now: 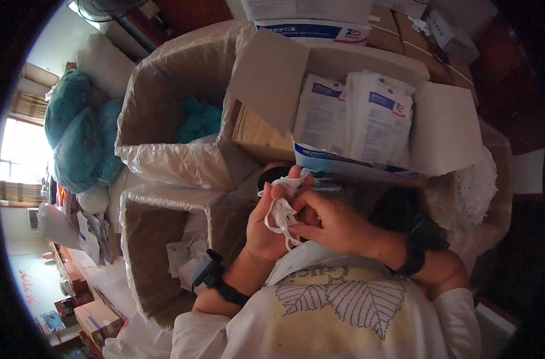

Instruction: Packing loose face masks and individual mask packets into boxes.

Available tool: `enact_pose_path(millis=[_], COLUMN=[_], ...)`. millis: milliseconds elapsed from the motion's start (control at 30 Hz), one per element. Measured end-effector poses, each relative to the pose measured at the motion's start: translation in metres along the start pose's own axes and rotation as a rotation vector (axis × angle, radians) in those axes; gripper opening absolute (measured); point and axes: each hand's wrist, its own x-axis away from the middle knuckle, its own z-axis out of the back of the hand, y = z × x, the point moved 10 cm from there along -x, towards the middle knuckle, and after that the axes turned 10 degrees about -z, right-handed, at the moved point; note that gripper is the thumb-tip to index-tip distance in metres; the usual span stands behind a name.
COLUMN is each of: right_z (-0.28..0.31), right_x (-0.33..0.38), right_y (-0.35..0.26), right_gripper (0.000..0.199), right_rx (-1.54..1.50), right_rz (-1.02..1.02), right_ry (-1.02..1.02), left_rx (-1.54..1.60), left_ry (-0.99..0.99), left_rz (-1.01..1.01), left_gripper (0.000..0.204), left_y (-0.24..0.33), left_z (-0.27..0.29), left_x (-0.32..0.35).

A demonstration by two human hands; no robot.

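Observation:
My left hand (262, 234) is held in front of my chest, palm up, with its fingers curled round a tangle of white elastic loops (282, 210). From the right, my right hand (338, 222) reaches in, its thumb and fingertips pinching the same loops. Whether anything else hangs from the loops is hidden by the fingers. Just beyond both hands stands an open carton (338, 160), white with a blue band, its flaps spread. Inside it lean flat white packets (380, 119) with purple-blue labels.
To the left stand two large boxes with clear plastic liners; the far box (165, 158) holds turquoise items (199, 119), the near box (159, 203) some white papers or packets (185, 257). Stuffed turquoise bags (78, 143) are piled further left. A bag of white strands (475, 185) sits at the right.

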Motion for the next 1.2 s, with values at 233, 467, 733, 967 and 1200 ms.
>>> enact_pose_path(millis=[233, 467, 733, 967, 1200], right_z=[0.000, -0.033, -0.043, -0.033, -0.040], right_x=[-0.004, -0.007, -0.004, -0.016, -0.015], right_y=[-0.009, 0.019, 0.012, 0.026, 0.035], right_gripper=[0.031, 0.019, 0.019, 0.014, 0.013], right_rx=[-0.291, -0.908, -0.966, -1.165, -1.203], right_rz=[0.222, -0.216, -0.329, -0.320, -0.353], right_ry=[0.130, -0.367, -0.493, -0.327, -0.335], left_rx=[-0.200, -0.098, -0.523, -0.493, -0.764], left_ry=[0.142, -0.033, 0.041, 0.031, 0.080], left_rz=[-0.013, -0.023, -0.105, -0.020, -0.247], left_gripper=[0.034, 0.036, 0.048, 0.050, 0.042], left_y=[-0.006, -0.003, 0.005, 0.001, 0.021], left_z=[0.009, 0.005, 0.020, 0.022, 0.020], left_x=[0.001, -0.001, -0.001, 0.003, 0.002])
